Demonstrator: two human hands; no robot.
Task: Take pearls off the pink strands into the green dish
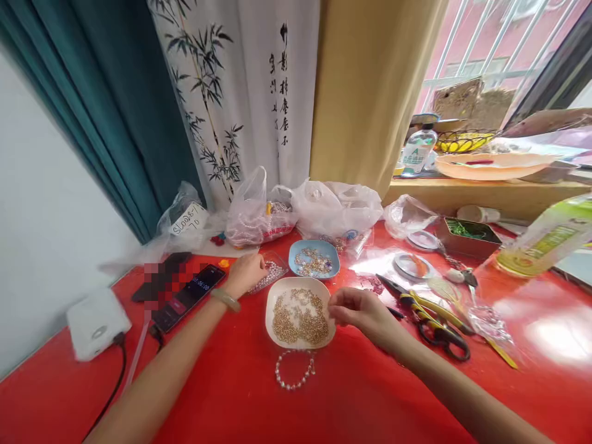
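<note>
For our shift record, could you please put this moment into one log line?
left hand at pale beads, contact unclear | right hand at edge of white dish | gold beads inside | bracelet on red table

This looks like a room in a home with a bead-craft corner. A dark teal fabric curtain point(69, 92), a white fabric curtain printed with black bamboo and calligraphy point(254, 92) and a plain tan fabric curtain point(370, 92) hang beside a barred window point(490, 37). Household clutter fills the sill point(444, 191), including a shallow peach-coloured basin point(453, 171). The glossy red desk point(222, 382) carries small gold beads point(314, 324) in a cream square dish point(276, 291), and yellow-and-black pliers point(407, 300).
</note>
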